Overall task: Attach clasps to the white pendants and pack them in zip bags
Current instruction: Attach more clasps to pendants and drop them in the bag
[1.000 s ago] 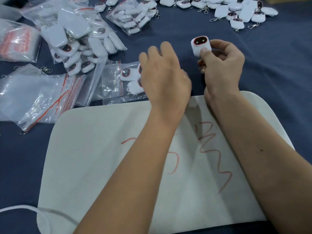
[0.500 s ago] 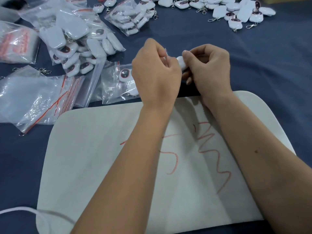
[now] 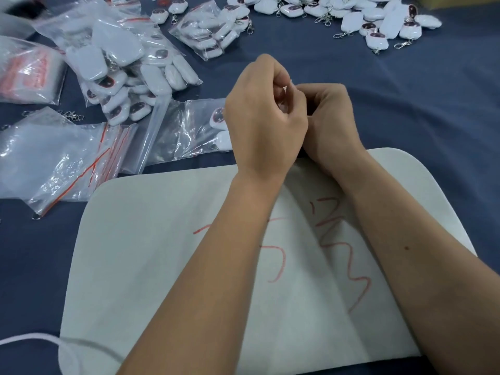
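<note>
My left hand (image 3: 265, 115) and right hand (image 3: 330, 123) meet above the far edge of the white mat (image 3: 162, 253), fingers curled towards each other. My right hand holds a white pendant (image 3: 284, 104), of which only a pale sliver shows between the fingers. My left hand pinches a small part against it at the fingertips, probably a clasp, mostly hidden. A zip bag (image 3: 189, 128) with two pendants inside lies just left of my left hand. Loose pendants with clasps (image 3: 373, 20) are heaped at the far right.
Filled zip bags (image 3: 121, 74) and another bag of pendants (image 3: 213, 31) lie at the far left. Empty zip bags (image 3: 54, 158) with red strips sit at the left, a few loose clasps (image 3: 71, 115) beside them. A white cord (image 3: 32, 338) crosses the near left corner.
My right hand brought the pendant down from its raised position towards my left hand. Both hands have closed together around it, and the pendant's dark face is now hidden.
</note>
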The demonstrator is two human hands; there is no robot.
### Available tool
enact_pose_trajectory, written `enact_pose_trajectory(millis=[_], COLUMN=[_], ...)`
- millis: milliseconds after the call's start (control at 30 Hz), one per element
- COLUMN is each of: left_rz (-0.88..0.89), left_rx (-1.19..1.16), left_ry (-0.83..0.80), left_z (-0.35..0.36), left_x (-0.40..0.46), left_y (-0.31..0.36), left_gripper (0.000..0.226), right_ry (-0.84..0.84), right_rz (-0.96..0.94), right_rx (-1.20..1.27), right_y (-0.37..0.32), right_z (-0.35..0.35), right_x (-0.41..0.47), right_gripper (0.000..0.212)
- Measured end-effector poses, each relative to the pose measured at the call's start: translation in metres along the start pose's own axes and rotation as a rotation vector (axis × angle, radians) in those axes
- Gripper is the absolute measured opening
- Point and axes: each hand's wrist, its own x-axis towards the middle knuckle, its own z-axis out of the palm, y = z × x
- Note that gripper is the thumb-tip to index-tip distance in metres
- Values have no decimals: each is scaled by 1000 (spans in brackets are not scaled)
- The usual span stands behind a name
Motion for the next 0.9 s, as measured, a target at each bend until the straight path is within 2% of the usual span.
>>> enact_pose_trajectory(millis=[67, 167, 233, 300, 400, 533, 733, 900], left_rz=[1, -26, -37, -35, -48, -100, -166, -187], left_rx=[-2, -27, -31, -25, -34, -54, 3, 5], left_ry=[9, 35, 35, 20, 14, -4, -153, -174], left_z=[0, -2, -1, 0, 0, 1, 5, 5], left_x=[0, 2, 2, 1, 1, 3, 2, 2], left_y=[0, -3, -4, -3, -4, -7, -10, -10], left_gripper=[9, 8, 8, 8, 8, 8, 7, 7], right_ry=[-36, 140, 157, 38, -54, 10, 163, 165], right_rz=[-43, -69, -44, -19, -46, -39, 30, 45], right_rx=[3, -65, -153, -216, -133, -74, -126, -184], right_y=[-2, -2, 1, 3, 0, 1, 3, 3], right_z=[1, 0, -1, 1, -1, -4, -3, -3], right_x=[-3, 1, 2, 1, -1, 3, 6, 9], right_gripper=[32, 10, 16, 23, 21, 16, 15, 16])
